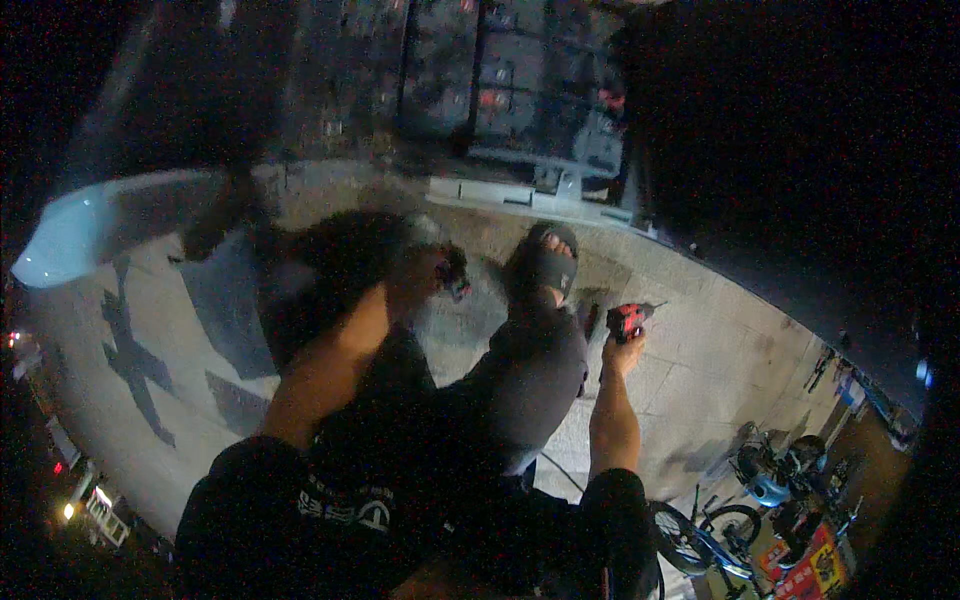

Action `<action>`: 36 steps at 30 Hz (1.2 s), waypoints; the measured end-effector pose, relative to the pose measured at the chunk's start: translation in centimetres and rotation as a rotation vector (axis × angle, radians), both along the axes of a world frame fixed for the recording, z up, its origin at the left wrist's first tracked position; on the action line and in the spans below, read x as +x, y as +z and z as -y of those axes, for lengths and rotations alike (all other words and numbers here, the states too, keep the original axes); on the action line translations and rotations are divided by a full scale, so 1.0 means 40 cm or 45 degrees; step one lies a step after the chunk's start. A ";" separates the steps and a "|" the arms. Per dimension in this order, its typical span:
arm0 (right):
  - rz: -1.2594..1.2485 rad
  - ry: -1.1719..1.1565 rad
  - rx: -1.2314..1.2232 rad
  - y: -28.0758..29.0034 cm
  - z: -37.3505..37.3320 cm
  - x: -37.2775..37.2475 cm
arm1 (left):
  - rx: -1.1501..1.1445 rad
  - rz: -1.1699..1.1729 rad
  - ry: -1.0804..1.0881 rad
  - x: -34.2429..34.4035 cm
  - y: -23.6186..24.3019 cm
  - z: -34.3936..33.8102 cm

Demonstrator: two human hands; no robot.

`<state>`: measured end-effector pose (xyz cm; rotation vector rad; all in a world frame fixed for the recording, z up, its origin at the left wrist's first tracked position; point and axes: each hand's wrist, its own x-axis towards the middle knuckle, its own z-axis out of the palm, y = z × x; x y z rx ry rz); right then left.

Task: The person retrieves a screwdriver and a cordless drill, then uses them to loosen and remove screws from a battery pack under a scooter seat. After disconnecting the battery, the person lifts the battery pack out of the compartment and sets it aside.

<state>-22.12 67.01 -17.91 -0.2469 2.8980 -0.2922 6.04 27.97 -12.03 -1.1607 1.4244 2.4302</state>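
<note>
My right hand (625, 352) is closed around the grip of a red and black cordless drill (628, 321). The drill's thin bit points to the right, away from my body, and touches nothing. Further left, my left hand (412, 272) is dim and blurred by motion. Its fingers look closed around a small dark object (455, 274) with a hint of red, whose kind I cannot make out. Between my hands is my sandalled foot (550, 262), below a bent knee in dark trousers.
A pale metal bar (530, 200) runs along the lower edge of a dark panelled structure (545, 110) ahead. A pale blue curved surface (68, 240) stands at far left. Bicycles (690, 540) and a red and yellow sign (815, 570) are at lower right on the paving (700, 370).
</note>
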 end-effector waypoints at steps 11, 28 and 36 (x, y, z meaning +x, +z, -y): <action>0.038 0.128 0.059 -0.076 -0.051 0.004 | -0.357 0.649 -0.200 0.179 -0.198 -0.080; -0.487 1.083 -0.674 0.598 0.910 -0.157 | -0.420 0.402 -0.733 0.110 -0.210 -0.081; -0.391 1.025 -0.195 0.543 1.017 -0.223 | -0.460 -0.029 -0.642 -0.042 0.040 0.008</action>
